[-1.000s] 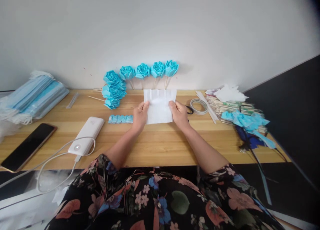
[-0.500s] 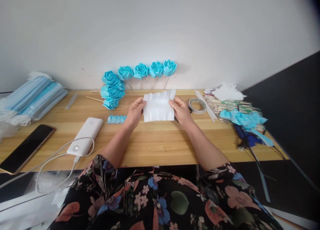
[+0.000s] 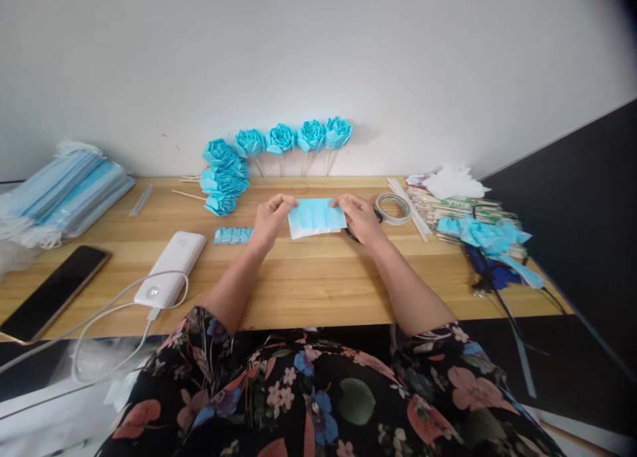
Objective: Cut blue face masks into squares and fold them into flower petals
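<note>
Between my hands hangs a folded sheet (image 3: 317, 214), its blue side showing on top and a white strip below. My left hand (image 3: 273, 219) pinches its upper left corner. At the upper right corner, my right hand (image 3: 357, 216) pinches it with thumb and fingers. A dark looped object (image 3: 353, 236), perhaps scissors, lies partly hidden under my right hand. Small folded blue pieces (image 3: 232, 236) rest in a row left of my left hand. Blue flowers on sticks (image 3: 281, 138) lean on the wall behind, and more blue flowers (image 3: 221, 178) lie stacked to their left.
Masks (image 3: 74, 192), a phone (image 3: 54, 294) and a white power bank (image 3: 170, 269) with a cable are on the left. To the right are a tape roll (image 3: 393, 209), white strips (image 3: 409, 208), a stacked pile (image 3: 448, 208) and blue scraps (image 3: 490, 236).
The sheet was spread out with its white side showing. Its top has been folded down towards me, so blue now covers most of it. Both hands still grip it.
</note>
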A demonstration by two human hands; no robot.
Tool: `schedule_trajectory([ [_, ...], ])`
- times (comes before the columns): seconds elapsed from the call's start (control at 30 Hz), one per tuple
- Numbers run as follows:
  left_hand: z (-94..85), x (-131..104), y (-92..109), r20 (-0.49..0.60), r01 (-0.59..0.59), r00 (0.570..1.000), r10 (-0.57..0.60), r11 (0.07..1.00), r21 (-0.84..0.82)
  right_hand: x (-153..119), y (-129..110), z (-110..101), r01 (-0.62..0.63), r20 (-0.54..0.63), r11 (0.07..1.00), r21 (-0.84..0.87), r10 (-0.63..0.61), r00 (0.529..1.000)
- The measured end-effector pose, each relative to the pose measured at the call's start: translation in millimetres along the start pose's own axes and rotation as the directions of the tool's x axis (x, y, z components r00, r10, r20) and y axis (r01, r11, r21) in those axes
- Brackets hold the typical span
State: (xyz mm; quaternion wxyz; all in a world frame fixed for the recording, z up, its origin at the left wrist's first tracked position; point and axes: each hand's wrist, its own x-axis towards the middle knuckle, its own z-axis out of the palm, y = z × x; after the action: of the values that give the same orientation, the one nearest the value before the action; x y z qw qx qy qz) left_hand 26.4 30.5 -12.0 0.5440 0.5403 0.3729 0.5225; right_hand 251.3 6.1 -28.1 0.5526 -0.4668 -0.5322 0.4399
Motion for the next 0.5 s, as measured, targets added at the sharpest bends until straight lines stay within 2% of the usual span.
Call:
schedule_trajectory([
  [0.07,0.4,1,-2,0.005,-0.044,0.999,0.044,0.997,0.064,1,2,1,0.007,-0.020,0.999,-0.035,-0.008,1.000],
  [0.27,-2.7,9,-9,0.003,-0.129,0.991,0.130,0.974,0.186,4,1,2,0.003,0.000,0.994,0.106,-0.003,1.000],
  [0.5,-5.4,11,-15,0.002,-0.125,0.992,0.127,0.970,0.210,6,4,-2,-0.002,-0.025,1.000,0.014,0.003,1.000],
])
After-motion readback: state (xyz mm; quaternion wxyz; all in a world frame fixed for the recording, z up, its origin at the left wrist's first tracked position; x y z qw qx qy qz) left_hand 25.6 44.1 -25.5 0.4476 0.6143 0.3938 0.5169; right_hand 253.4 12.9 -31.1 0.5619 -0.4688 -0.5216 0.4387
